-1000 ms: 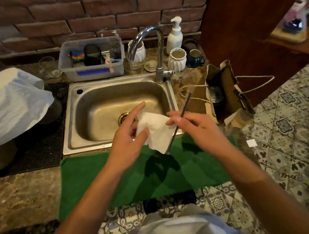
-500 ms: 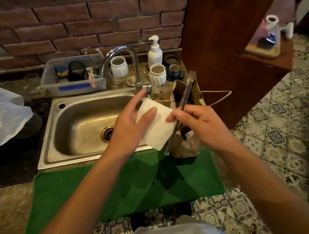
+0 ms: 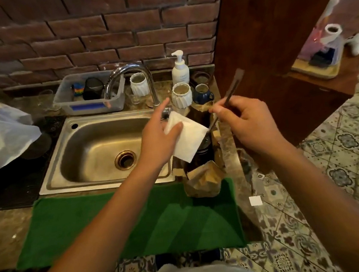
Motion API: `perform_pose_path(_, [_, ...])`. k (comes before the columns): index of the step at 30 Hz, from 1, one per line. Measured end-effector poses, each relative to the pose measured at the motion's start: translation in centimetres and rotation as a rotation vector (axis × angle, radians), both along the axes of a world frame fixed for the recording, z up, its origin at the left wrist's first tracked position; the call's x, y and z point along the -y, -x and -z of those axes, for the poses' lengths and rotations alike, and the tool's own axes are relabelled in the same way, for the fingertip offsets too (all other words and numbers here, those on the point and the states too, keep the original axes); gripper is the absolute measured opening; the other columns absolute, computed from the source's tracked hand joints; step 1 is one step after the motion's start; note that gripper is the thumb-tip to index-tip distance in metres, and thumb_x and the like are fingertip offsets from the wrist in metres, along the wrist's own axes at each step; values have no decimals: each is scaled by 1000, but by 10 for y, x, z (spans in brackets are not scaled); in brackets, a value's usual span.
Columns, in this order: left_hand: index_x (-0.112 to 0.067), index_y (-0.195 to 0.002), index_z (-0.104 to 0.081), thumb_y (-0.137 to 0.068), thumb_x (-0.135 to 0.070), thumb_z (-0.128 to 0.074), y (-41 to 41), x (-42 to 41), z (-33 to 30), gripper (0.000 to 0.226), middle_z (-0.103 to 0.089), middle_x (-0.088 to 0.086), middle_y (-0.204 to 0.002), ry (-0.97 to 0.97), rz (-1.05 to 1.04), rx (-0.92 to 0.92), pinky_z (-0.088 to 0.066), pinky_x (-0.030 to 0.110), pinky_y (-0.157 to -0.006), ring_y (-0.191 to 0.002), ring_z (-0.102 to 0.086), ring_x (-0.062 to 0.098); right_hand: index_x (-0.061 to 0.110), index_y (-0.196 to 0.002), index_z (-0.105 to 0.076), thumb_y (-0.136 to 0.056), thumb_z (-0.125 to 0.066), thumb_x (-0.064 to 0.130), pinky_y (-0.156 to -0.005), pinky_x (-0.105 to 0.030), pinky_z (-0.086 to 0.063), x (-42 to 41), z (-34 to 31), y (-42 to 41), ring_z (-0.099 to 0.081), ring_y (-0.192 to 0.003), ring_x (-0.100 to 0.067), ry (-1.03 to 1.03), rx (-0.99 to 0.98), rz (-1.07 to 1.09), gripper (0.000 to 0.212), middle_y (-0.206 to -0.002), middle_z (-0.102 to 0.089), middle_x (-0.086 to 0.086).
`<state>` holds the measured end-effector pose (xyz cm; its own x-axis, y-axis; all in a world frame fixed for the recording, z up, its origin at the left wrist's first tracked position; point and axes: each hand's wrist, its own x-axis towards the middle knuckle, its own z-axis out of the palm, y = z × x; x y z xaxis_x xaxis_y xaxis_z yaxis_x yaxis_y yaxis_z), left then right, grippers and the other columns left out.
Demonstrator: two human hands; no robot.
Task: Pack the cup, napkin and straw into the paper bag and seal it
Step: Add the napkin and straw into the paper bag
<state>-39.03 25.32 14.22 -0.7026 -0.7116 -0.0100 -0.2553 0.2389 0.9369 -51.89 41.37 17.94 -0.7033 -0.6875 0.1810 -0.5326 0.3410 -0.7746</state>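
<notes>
My left hand (image 3: 156, 134) pinches a folded white napkin (image 3: 187, 138) between thumb and fingers, its index finger stretched out. My right hand (image 3: 243, 122) grips a dark wrapped straw (image 3: 232, 89) that slants up to the right, with its lower end pointing down into the bag's mouth. Both hands hover over the open brown paper bag (image 3: 203, 180), which stands on the counter just right of the sink. Something dark sits inside the bag below the napkin. I cannot tell whether that is the cup.
A steel sink (image 3: 68, 148) with a tap (image 3: 131, 74) lies to the left. A green mat (image 3: 95, 226) covers the front counter. A soap bottle (image 3: 180, 68), white cups (image 3: 181, 94), a blue mug (image 3: 202, 93) and a plastic tub (image 3: 94, 105) stand at the back. A wooden panel (image 3: 264, 47) rises on the right.
Both hands have moved right and away from me with the napkin and straw, from over the sink's front edge to above the bag's mouth. The view has shifted the same way.
</notes>
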Motion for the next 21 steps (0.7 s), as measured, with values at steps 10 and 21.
perform_pose_path(10, [-32,-159,-23,-99,-18,-57,29,-17,47,70,-59,8,-143,121,-8,168,-53,44,-102,-127,-59,25,28,-108,-68,-101,-56,36,-64,-30,-49,2,25,3,-62,-75,-8,-268,-193,18,16,-87,-69,8])
perform_pose_path(21, [-20,-161,-13,-101,-10,-52,69,-15,52,72,-42,14,-156,101,49,361,-41,40,-111,-140,-44,31,24,-110,-69,-98,-58,44,-63,-33,-53,8,32,8,-65,-75,-14,-394,-258,35,25,-87,-71,5])
